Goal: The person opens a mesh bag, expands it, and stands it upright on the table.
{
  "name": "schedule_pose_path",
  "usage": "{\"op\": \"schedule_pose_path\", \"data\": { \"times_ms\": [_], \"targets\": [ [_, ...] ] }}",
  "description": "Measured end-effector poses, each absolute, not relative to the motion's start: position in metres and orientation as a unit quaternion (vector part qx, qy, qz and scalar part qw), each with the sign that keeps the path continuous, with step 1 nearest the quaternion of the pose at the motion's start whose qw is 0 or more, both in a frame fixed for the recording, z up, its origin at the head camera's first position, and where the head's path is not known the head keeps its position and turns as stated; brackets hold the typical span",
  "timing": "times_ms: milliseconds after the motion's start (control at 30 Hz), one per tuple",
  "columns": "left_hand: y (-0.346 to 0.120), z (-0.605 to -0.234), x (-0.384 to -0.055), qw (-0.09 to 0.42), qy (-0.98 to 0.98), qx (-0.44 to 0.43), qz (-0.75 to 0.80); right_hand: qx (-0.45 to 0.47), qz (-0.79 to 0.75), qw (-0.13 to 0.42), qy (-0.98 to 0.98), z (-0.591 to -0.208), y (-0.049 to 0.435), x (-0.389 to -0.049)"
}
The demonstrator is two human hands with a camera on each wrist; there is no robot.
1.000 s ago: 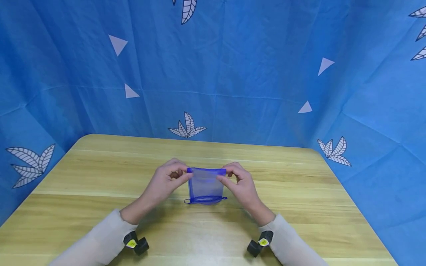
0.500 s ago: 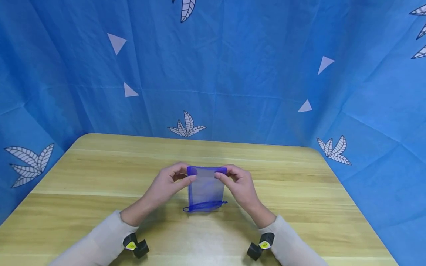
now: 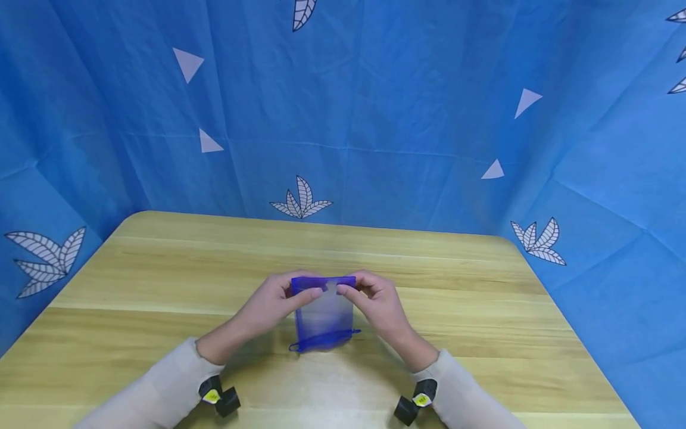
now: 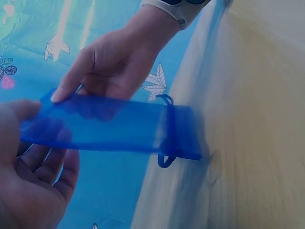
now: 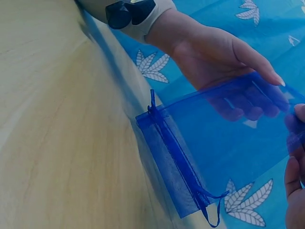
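A sheer blue drawstring pouch [image 3: 324, 316] hangs between both hands over the middle of the table, its closed bottom edge upward. Pinching the upper left corner is my left hand [image 3: 276, 301], thumb in front and fingers behind the mesh. My right hand [image 3: 377, 301] pinches the upper right corner the same way, the two thumb tips close together. The drawstring [image 5: 178, 157] runs across the lower end, with a small loop sticking out at each side. Through the mesh in the left wrist view, the fingers show behind the pouch [image 4: 119, 124], and nothing else shows inside it.
The light wooden table [image 3: 161, 262] spreads out all around the hands. Behind and beside it hangs a blue curtain [image 3: 407, 119] with white leaf and triangle prints. A black wrist camera [image 3: 227, 402] is strapped over the left sleeve, another camera [image 3: 407, 411] over the right.
The pouch has come lower and slightly left, hanging more fully in view with its drawstring end nearer me. Both thumbs have slid inward along the top edge, closer together.
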State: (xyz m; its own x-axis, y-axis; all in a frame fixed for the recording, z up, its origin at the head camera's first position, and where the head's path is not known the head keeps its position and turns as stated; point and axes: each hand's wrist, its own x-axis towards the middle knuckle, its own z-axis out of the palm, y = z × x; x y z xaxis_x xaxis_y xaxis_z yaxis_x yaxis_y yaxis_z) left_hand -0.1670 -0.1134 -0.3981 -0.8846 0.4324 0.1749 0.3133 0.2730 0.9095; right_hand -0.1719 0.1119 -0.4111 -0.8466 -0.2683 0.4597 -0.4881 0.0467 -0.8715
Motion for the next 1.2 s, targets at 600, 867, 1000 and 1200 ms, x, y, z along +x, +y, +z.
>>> {"op": "schedule_pose_path", "data": {
  "times_ms": [600,867,1000,1200],
  "targets": [
    [-0.114,-0.398,-0.166,0.07,0.798,0.257,0.541,0.272,0.613,0.084,-0.737,-0.416,0.109,-0.168],
    [-0.112,-0.398,-0.167,0.062,0.808,0.255,0.527,0.272,0.606,0.076,-0.744,-0.416,0.108,-0.166],
    [-0.112,-0.398,-0.166,0.057,0.811,0.258,0.522,0.274,0.6,0.07,-0.748,-0.415,0.106,-0.164],
    [-0.111,-0.396,-0.164,0.039,0.809,0.268,0.522,0.288,0.593,0.066,-0.749,-0.4,0.102,-0.153]
  ]
}}
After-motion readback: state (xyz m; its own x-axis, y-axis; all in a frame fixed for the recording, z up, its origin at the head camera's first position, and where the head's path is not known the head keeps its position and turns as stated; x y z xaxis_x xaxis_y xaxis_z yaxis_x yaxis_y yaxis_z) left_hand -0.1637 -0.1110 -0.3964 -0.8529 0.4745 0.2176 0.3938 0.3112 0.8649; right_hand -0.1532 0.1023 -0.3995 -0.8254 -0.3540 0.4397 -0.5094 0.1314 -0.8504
